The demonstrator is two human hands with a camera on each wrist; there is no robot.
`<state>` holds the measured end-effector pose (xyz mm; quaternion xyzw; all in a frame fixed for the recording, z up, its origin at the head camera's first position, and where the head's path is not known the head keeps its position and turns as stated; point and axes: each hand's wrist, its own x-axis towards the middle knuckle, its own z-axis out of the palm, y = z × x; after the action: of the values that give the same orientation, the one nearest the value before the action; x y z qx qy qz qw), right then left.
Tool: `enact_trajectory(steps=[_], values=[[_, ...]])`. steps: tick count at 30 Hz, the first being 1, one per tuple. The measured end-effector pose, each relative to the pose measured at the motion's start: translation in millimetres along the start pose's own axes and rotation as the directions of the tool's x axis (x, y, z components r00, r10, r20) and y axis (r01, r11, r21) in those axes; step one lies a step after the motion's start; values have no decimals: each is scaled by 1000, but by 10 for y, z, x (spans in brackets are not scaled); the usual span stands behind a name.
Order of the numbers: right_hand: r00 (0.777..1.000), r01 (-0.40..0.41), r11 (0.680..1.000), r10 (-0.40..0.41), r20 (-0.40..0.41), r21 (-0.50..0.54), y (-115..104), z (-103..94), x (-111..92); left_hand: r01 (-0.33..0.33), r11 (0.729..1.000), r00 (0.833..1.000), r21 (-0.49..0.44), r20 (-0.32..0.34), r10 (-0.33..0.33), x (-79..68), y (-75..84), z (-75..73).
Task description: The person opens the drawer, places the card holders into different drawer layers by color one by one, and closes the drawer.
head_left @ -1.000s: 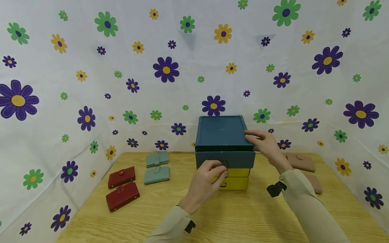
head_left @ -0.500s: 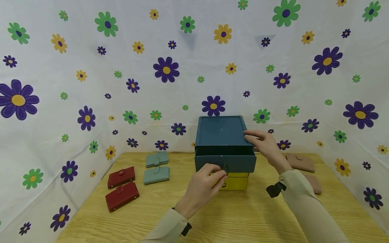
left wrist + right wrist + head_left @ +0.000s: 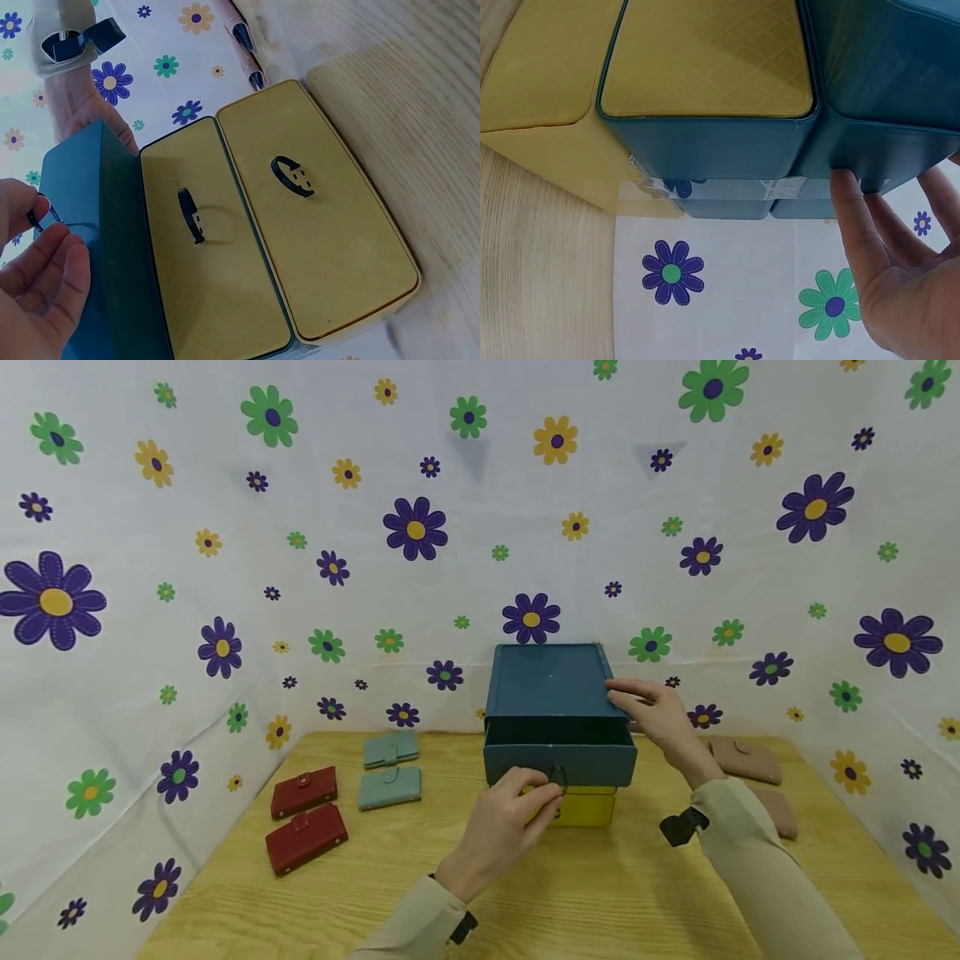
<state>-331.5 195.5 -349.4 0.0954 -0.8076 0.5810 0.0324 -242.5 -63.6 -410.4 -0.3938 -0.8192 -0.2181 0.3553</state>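
Observation:
A small drawer box with a dark blue top [image 3: 551, 681] stands at the middle back of the table. Its blue top drawer [image 3: 596, 766] is pulled partly out, showing a dark inside. My left hand [image 3: 498, 827] pinches the dark loop handle [image 3: 51, 211] on that drawer's front between thumb and fingers. Two yellow drawers, a middle one [image 3: 217, 247] and a bottom one [image 3: 322, 240], are closed below it. My right hand [image 3: 663, 722] rests its fingers on the box's right side and top edge; in the right wrist view its fingers [image 3: 851, 217] look nearly straight against the blue side.
Left on the wooden table [image 3: 375, 877] lie two red wallets [image 3: 303, 791] and two pale blue wallets [image 3: 390, 787]. Two pink wallets [image 3: 745, 760] lie to the right, one partly behind my right sleeve. A flowered cloth [image 3: 337, 468] hangs around the back and sides.
My left hand has drawn the top drawer toward me, mostly in the first half second, widening the gap behind its front. The right hand has stayed at the box. The head view has shifted slightly.

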Motion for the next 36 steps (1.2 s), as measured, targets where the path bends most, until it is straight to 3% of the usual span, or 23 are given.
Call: enact_trajectory(steps=[18,36], values=[[1000,-16,1000,15,20,19,38,33,14,9,1000,1000,1,-27,-9,-25,-8,17],[1000,0,1000,0,13,-7,-2,-4,-23,-3,1000,1000,15,-10,4,-1,26,-31]])
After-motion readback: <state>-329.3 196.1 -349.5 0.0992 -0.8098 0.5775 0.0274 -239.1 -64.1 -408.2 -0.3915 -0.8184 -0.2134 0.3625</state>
